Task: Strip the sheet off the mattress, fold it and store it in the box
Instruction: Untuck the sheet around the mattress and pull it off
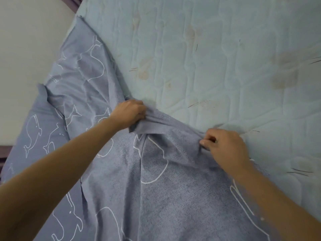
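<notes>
A grey-blue sheet (121, 180) printed with white whale outlines lies bunched over the left and near part of a pale quilted mattress (217, 58). The mattress is bare and stained across the right and far side. My left hand (130, 112) grips a gathered fold of the sheet's edge near the middle of the view. To its right, my right hand (224, 146) pinches the same edge between thumb and fingers. The cloth stretches in a ridge between both hands. No box is in view.
A pale floor (26, 40) runs along the left of the bed. A dark purple strip of bed frame (5, 152) shows at the left edge, and another dark piece (73, 2) sits at the top left corner.
</notes>
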